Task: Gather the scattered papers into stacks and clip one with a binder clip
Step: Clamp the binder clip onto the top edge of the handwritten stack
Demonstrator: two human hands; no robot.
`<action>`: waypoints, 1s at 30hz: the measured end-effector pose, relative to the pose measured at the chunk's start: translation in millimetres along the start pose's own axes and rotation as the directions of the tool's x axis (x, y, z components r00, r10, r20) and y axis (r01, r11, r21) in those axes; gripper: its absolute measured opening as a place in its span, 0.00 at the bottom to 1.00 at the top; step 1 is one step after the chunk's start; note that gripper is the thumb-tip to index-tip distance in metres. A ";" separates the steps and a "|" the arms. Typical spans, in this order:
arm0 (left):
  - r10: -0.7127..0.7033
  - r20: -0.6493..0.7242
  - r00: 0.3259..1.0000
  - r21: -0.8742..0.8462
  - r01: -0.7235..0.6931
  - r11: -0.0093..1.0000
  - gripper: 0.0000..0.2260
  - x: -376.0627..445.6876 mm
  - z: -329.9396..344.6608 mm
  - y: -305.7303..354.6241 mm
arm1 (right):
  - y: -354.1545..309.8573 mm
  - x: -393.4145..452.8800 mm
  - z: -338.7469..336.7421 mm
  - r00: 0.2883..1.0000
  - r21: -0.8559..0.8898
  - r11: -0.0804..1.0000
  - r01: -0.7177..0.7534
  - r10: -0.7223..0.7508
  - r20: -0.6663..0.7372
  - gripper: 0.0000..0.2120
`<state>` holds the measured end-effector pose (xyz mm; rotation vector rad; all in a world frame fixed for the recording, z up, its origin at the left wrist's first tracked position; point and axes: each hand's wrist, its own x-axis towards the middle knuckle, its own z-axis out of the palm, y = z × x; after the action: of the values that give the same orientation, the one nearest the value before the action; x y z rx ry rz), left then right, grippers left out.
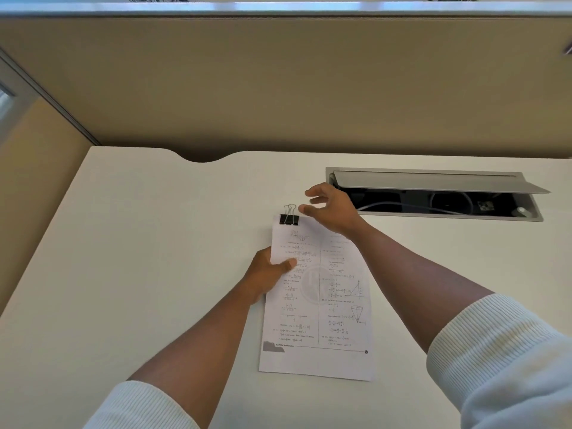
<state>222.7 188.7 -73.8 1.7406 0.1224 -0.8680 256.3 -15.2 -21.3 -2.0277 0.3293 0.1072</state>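
Note:
A stack of printed maths papers (325, 305) lies on the white desk (139, 258), slightly turned. A black binder clip (288, 218) with silver wire handles grips the stack's top left corner. My left hand (269, 274) holds the stack's left edge, thumb on top of the sheet and fingers underneath. My right hand (331, 209) hovers just right of the clip over the top edge, fingers relaxed and spread, holding nothing.
An open cable tray (433, 196) with a raised grey lid and cables inside is set into the desk at the back right, right behind my right hand. A beige partition wall (278, 88) stands along the desk's far edge.

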 end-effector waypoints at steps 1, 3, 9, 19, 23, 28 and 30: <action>0.006 -0.016 1.000 -0.006 -0.006 1.000 0.18 -1.1 -1.6 0.1 | 2.3 -2.3 -3.2 0.998 -0.028 1.000 -0.002 0.000 -0.059 0.21; 0.023 -0.043 0.999 -0.013 -0.023 1.000 0.18 -3.8 -6.0 0.6 | 8.8 -8.7 -11.1 0.985 -0.072 0.997 -0.023 0.011 -0.171 0.22; 0.058 -0.108 0.992 -0.055 -0.064 0.996 0.18 -14.1 -20.6 6.9 | 27.6 -34.1 -27.9 0.950 0.017 0.978 -0.209 0.207 -0.234 0.29; 0.105 -0.154 0.982 -0.169 -0.131 0.977 0.15 -29.0 -35.5 27.9 | 40.1 -82.5 -13.2 0.893 0.382 0.808 -0.449 0.416 0.171 0.26; 0.121 -0.217 0.969 -0.235 -0.172 0.957 0.14 -32.6 -41.4 40.5 | 33.4 -88.2 -8.1 0.922 0.424 0.818 -0.388 0.347 0.174 0.16; 0.211 -0.237 0.948 -0.239 -0.267 0.934 0.15 -35.7 -41.0 66.9 | 4.2 -75.9 -10.6 0.967 0.467 0.856 -0.224 0.254 -0.003 0.14; 0.257 -0.259 0.931 -0.217 -0.315 0.924 0.16 -35.4 -40.3 78.6 | -5.5 -70.4 -12.4 0.976 0.468 0.871 -0.151 0.206 -0.069 0.13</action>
<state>255.2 207.1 13.7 1.5591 0.1189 -0.4161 189.6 -10.7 4.4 -1.5293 0.5625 0.0202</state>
